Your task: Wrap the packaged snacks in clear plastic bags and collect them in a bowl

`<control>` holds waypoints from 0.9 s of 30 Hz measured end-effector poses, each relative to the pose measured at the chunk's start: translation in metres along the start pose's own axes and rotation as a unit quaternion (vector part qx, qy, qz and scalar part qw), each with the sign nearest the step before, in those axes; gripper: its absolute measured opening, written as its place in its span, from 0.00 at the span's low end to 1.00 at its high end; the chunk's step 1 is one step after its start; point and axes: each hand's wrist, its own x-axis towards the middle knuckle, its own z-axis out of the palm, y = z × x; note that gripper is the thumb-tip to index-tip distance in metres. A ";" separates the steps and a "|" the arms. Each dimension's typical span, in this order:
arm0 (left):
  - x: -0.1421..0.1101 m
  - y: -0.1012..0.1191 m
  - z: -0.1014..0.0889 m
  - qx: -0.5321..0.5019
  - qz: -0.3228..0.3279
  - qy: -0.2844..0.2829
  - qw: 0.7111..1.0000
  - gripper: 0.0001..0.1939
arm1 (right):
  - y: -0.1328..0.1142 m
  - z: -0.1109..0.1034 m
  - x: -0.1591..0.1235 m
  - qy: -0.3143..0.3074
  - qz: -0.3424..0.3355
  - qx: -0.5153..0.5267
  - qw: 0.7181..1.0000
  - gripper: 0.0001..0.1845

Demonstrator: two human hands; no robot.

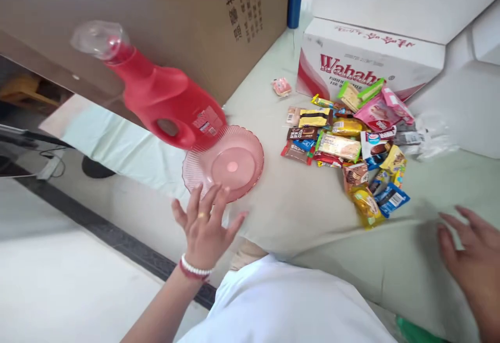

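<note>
My left hand (pixel 209 223) is spread open with nothing in it, its fingertips over or at the near rim of a pink ribbed plate (pixel 250 174); whether they touch cannot be told. At the right edge, my right hand (pixel 471 246) is empty too, fingers apart, low over the cloth. Between the hands lies a pile of wrapped snacks (pixel 338 145), with a yellow packet (pixel 365 205) and a blue packet (pixel 392 200) at its near end. One small pink packet (pixel 282 87) lies apart, farther back. The plate holds nothing that I can see.
A large red jug (pixel 172 98) with a clear cap stands behind the plate, against a big brown carton (pixel 175 15). A white and red Wahaha box (pixel 359 59) is behind the snacks. Crumpled clear plastic (pixel 435 135) lies to their right. The table's left edge runs beside the plate.
</note>
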 end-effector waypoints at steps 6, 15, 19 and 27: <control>0.002 -0.026 0.002 -0.142 0.133 -0.092 0.976 0.09 | -0.135 -0.015 -0.015 0.040 0.001 0.087 0.995 0.29; 0.025 0.065 -0.020 -0.346 0.348 -0.154 0.858 0.13 | -0.240 -0.069 -0.023 -0.027 -0.273 0.076 0.959 0.17; 0.047 0.109 -0.003 -0.388 0.407 -0.117 0.819 0.14 | -0.221 -0.083 -0.035 -0.086 -0.237 0.063 0.966 0.11; 0.048 0.108 0.025 -0.396 0.224 -0.126 0.882 0.24 | -0.093 -0.082 -0.063 -0.010 -0.002 -0.079 0.997 0.04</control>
